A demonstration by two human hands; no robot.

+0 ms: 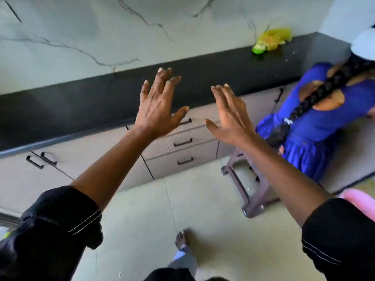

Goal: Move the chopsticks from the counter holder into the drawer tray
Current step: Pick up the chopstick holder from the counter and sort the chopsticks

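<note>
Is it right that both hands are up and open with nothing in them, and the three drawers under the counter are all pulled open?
Not quite. The head view shows the left hand and right hand raised, open and empty, but the three drawers under the counter are all shut.

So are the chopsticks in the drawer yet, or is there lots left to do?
Nothing looks done yet. Both the left hand and the right hand are raised, open and empty. The three drawers under the black counter are all shut. No chopsticks or holder show in this view. Left to do: find the holder, open a drawer, and move the chopsticks into its tray.
</note>
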